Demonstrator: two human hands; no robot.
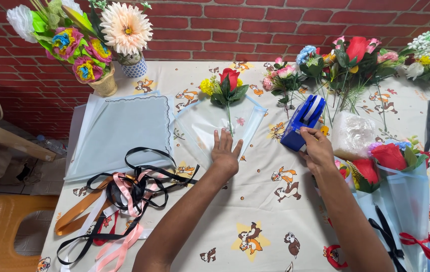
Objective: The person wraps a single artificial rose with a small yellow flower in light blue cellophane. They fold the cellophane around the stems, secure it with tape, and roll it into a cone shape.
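Clear plastic wrap [202, 128] lies in a cone shape on the bench [255, 211], which wears a pale cloth printed with cartoon chipmunks. On the wrap rests a small posy [227, 85]: 1 red rose with yellow blooms and dark leaves, its thin stem running down toward 6 o'clock. The left hand [226, 150] lies flat on the lower end of the wrap, fingers spread apart and pressing down, just below the stem's end. The right hand [317, 148] sits at 3 o'clock from it, fingers pinched together on the lower edge of a blue tape dispenser [303, 123] that stands tilted on the bench. Just at 3 o'clock from the dispenser is a crumpled bundle of clear film [352, 133].

At 9 o'clock from the wrap lies a stack of pale blue sheets [124, 131], and toward 7 o'clock a tangle of black, pink and orange ribbons [124, 194]. At 11 o'clock stand 2 pots of paper flowers [86, 45] against the red brick wall [235, 30]. Loose artificial flowers [345, 63] spread along 1 to 2 o'clock. At 4 o'clock, near the right forearm, lie wrapped bouquets [401, 186] with red roses, tied with black and red ribbon.
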